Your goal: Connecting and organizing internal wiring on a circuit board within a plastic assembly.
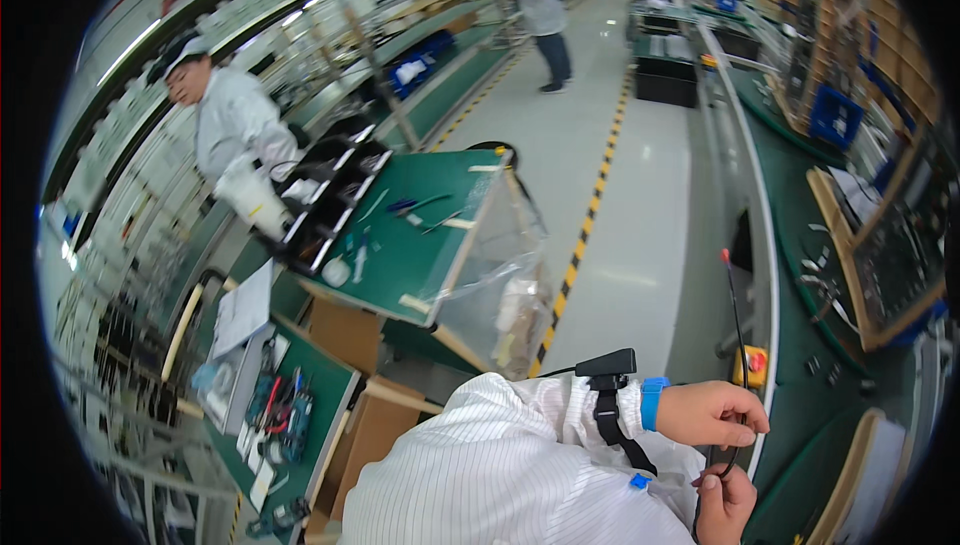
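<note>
Basically, both hands grasp a thin, flexible black cable (737, 320): left hand (708, 413) pinching it, right hand (728, 507) just below, thumb and fingers closed on it. Fingers hide the contact spots; lower end hard to trace. Cable runs up to a red tip (725, 256), beside the green-topped bench (785, 445). Striped white fabric sleeve (500, 455), crumpled, covers the lower middle. Wood-framed panel (905, 230) blurs at the fisheye rim.
</note>
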Action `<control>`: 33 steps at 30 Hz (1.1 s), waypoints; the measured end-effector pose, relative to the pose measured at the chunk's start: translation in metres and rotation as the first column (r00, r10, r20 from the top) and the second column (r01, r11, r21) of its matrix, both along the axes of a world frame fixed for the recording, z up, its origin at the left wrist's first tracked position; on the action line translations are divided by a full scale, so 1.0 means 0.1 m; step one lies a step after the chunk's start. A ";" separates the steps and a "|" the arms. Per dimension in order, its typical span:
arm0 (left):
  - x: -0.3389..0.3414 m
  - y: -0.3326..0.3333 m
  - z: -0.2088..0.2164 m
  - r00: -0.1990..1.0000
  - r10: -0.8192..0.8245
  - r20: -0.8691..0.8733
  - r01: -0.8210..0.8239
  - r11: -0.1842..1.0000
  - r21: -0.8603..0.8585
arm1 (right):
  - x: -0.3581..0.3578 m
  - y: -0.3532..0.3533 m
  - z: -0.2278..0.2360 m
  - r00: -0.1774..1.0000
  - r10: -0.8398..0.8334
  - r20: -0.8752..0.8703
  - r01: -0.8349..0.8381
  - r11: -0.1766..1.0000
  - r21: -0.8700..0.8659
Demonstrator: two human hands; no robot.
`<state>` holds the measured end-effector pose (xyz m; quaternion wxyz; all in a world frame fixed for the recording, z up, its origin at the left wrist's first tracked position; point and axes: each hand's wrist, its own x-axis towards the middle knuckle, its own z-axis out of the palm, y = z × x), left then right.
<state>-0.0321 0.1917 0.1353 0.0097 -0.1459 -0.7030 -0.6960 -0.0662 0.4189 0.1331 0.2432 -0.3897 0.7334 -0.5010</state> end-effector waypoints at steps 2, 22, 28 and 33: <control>0.14 -0.15 -0.02 0.987 0.122 0.104 -0.135 0.982 0.129 | 0.05 -0.12 0.09 0.991 0.108 -0.075 -0.105 0.993 0.044; -0.85 -0.51 0.31 0.923 0.374 0.086 -0.379 0.854 0.357 | 0.03 0.62 -0.09 0.873 -0.476 0.105 0.487 0.865 -0.120; -1.60 0.52 0.98 0.988 -0.051 -0.142 0.110 0.888 0.446 | 0.47 1.18 -0.07 0.613 -0.647 0.454 0.774 0.606 -0.181; -1.55 1.76 1.94 0.886 -0.376 -0.271 0.452 0.830 0.326 | 0.95 1.72 0.30 0.445 -0.805 0.391 0.872 0.290 -0.395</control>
